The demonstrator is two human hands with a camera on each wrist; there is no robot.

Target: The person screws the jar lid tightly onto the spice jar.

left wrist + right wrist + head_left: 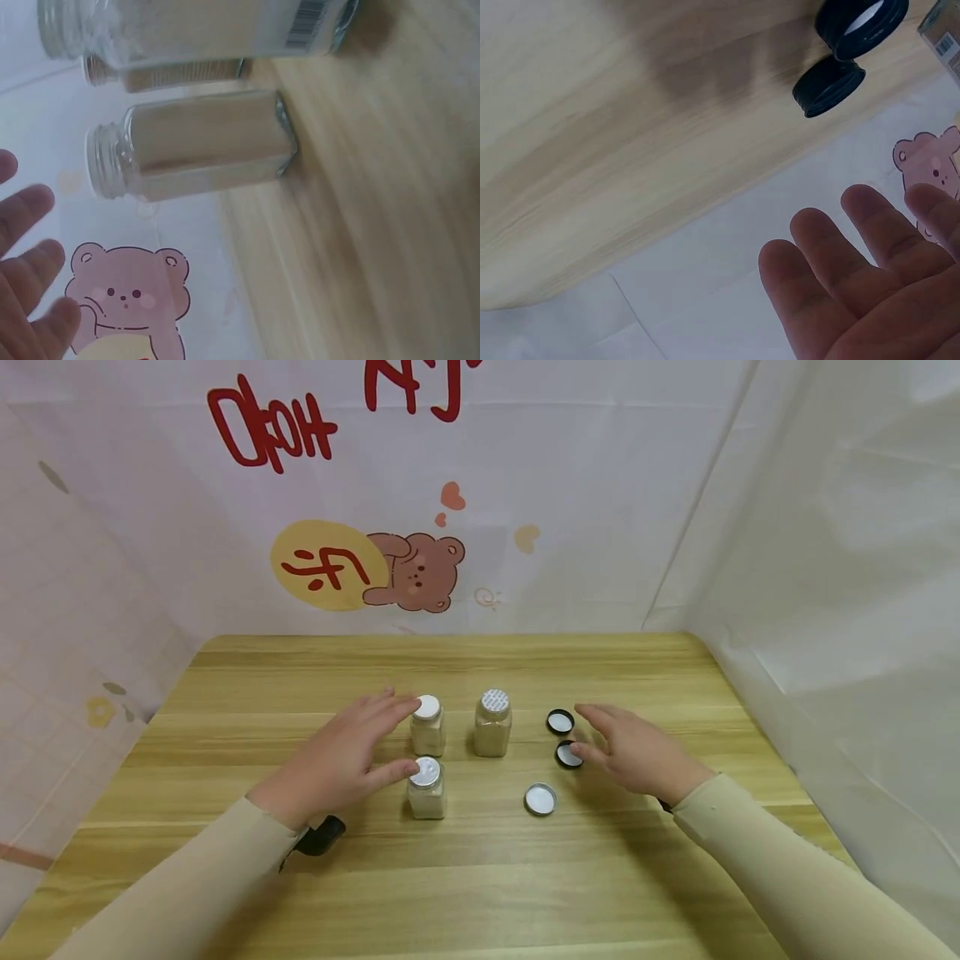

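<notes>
Three squarish glass jars of pale powder stand upright on the table: a back left jar (428, 739), a front left jar (427, 800) and a right jar (492, 737). Their lids are off, and discs cover the mouths. My left hand (337, 764) reaches out beside the two left jars with fingers extended; fingertips overlap their tops in the head view. Two black-rimmed lids (560, 722) and a silver-rimmed lid (540, 798) lie with white insides upward. Over the black lids hovers my right hand (637, 753), its fingers spread and holding nothing.
The wood-grain table (450, 893) meets a white back curtain (585, 460) with a printed bear and red lettering. White sheets (840, 568) hang at both sides. A dark wrist device (321, 837) shows under the left wrist.
</notes>
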